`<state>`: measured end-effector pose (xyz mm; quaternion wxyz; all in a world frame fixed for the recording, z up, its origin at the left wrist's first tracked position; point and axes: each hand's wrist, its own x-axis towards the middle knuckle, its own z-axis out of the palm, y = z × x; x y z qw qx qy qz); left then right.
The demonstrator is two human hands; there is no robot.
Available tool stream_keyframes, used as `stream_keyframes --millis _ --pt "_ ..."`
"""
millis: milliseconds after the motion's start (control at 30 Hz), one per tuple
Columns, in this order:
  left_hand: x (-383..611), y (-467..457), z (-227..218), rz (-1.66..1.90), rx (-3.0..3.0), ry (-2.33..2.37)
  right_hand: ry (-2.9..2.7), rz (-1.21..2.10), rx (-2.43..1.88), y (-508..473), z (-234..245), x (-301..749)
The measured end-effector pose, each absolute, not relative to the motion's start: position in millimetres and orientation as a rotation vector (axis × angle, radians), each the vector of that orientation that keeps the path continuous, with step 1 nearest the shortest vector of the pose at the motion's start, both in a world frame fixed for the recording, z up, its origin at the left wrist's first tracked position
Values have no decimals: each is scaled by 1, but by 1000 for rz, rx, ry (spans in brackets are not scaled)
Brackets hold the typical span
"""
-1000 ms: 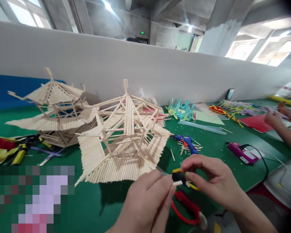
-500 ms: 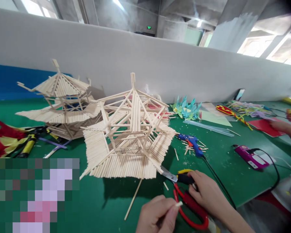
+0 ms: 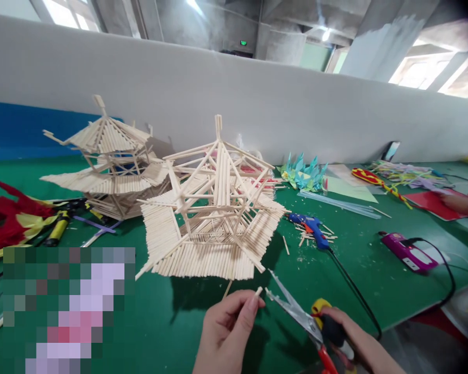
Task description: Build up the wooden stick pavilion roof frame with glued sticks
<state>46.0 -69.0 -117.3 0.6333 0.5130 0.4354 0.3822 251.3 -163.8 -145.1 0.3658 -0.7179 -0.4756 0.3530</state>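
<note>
Between thumb and forefinger, my left hand [image 3: 226,328] pinches a short wooden stick [image 3: 259,292], its pale tip poking out at the top. My right hand [image 3: 356,335] grips a pair of scissors [image 3: 299,313] by handles of yellow, black and red. The scissors' blades are parted and point toward the left hand, close to the stick's end. Just beyond both hands stands a wooden-stick pavilion model [image 3: 203,264], with a slatted lower roof and a mostly open-framed upper roof. Most of the stick is hidden inside my left fingers.
A finished-looking pagoda model [image 3: 109,183] stands at the left. A blue glue gun [image 3: 315,232] lies among stick scraps, its cord trailing forward. Farther right are a purple power strip [image 3: 407,253] and another person's hand [image 3: 462,202] on red paper. Teal folded paper [image 3: 304,172] sits behind.
My right hand has lifted the scissors off the table and brought their parted blades near the stick. My left hand has moved up and left, still pinching the stick.
</note>
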Motion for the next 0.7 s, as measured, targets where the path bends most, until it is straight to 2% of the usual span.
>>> stream_keyframes --millis 167,700 --pt "39 -71 -115 961 1268 911 -1148 1092 -1776 -130 -148 236" --pt "28 -65 -122 1020 1551 698 -1246 1185 -1766 -115 -140 221"
